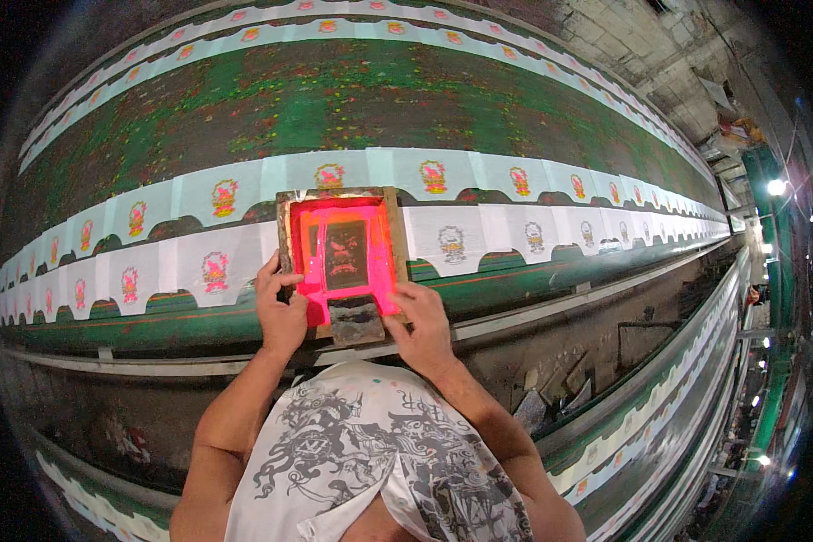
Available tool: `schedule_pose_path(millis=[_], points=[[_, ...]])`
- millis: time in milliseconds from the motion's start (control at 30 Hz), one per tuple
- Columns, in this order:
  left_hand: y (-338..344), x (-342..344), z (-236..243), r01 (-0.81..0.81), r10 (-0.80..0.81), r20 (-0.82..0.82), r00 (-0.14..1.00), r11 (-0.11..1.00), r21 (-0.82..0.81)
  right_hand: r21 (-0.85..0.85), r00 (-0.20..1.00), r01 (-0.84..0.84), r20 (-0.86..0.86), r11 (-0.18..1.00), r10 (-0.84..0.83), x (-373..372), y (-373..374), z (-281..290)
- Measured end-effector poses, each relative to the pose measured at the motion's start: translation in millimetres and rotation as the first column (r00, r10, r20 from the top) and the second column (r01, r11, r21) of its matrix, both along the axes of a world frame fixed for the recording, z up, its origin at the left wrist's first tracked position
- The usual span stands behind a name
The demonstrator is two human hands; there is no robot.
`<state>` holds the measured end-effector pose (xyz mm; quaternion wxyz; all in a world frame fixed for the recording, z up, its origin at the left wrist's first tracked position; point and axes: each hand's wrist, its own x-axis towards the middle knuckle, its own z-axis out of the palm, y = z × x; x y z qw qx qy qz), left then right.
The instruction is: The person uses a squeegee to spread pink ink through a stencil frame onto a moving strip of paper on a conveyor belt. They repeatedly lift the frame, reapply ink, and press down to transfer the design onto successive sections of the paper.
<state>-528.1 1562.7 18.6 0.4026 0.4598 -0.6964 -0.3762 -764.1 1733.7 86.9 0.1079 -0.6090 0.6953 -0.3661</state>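
A white shirt [370,443] with dark printed figures lies nearest, at 6 o'clock from the printing screen [345,257], which serves here as the centre of the dial. From the left, at 9 o'clock, run pink-printed panels [215,273], white and scalloped along the lower edge. The left hand [282,303] sits at 8 o'clock, its fingers curled around the screen's left side, thumb toward the inside. The screen itself stands over the near row, between the pink prints and the plainer ones, its top end overlapping the pale panels [329,173] at 12 o'clock; whether its mesh touches the cloth beneath cannot be told. Bright pink ink [379,257] coats its inner border, and a dark block [357,321] lies in its lower end. At 4 o'clock the right hand [420,321] grasps the lower right side with bent fingers. Farther right, at 3 o'clock, grey-printed panels [452,242] continue along the green-edged table [488,287], and lamps [776,187] shine beyond. The step in hand looks like setting the screen in register for the pink colour; the next move probably calls for keeping the rim square and steady, then drawing ink evenly across the mesh.
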Motion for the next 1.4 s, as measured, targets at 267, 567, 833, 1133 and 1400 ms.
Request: schedule_pose_path(millis=[267, 567, 833, 1133, 1400], points=[[49, -114, 3, 0.015, -0.019, -0.111, 0.994, 0.999, -0.037, 0.045, 0.915, 0.206, 0.345, 0.978, -0.208, -103, 67, -30], [88, -212, -16, -0.005, 0.007, -0.066, 0.998, 0.999, 0.038, -0.037, 0.976, 0.135, 0.179, 0.990, -0.126, -210, 111, -25], [87, -210, -22, -0.013, 0.021, -0.068, 0.997, 0.994, 0.110, -0.058, 0.973, -0.226, 0.032, 0.972, 0.228, -217, 99, -7], [90, -210, -23, 0.003, 0.014, -0.113, 0.993, 0.989, 0.148, 0.175, 0.845, -0.451, -0.230, 0.875, 0.482, -192, 61, 6], [91, -211, -24, 0.013, 0.002, -0.125, 0.992, 0.993, 0.117, 0.360, 0.792, -0.548, -0.069, 0.755, 0.607, -224, 8, 45]])
